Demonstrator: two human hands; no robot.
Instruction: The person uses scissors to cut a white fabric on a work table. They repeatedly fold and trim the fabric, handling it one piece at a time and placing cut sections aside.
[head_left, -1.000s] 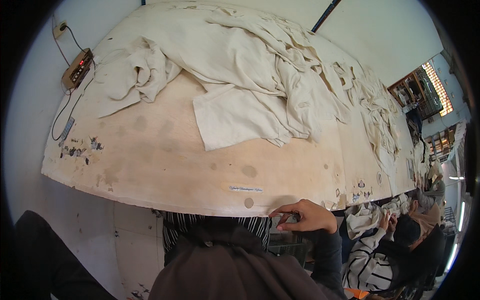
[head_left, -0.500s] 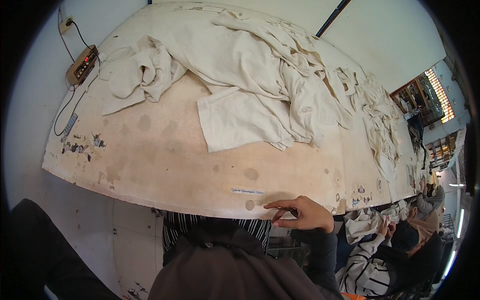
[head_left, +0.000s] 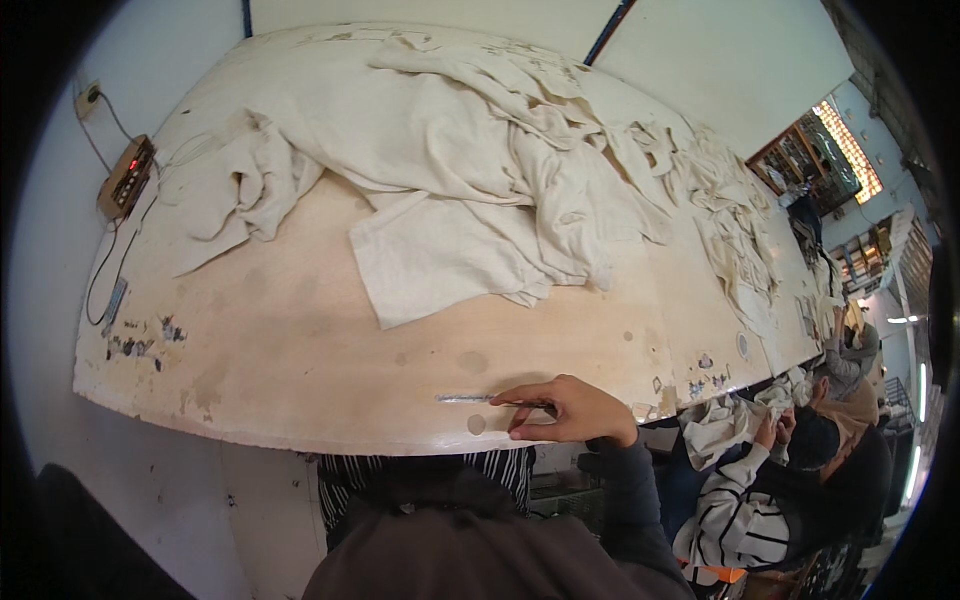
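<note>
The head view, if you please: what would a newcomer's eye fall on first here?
The cream cloth would likely come first, lying rumpled across the middle and far part of the pale table. Next is the right hand at the near edge, its fingertips by a small strip, with something dark and unclear between the fingers. At the far left, a box with red lights stands out beside the wall.

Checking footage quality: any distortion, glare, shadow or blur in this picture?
All in the head view: the worktable edge bows, fisheye-style; tube lamps glare at far right; soft shadow beside the right hand; nearby printed strip too blurred to read.
</note>
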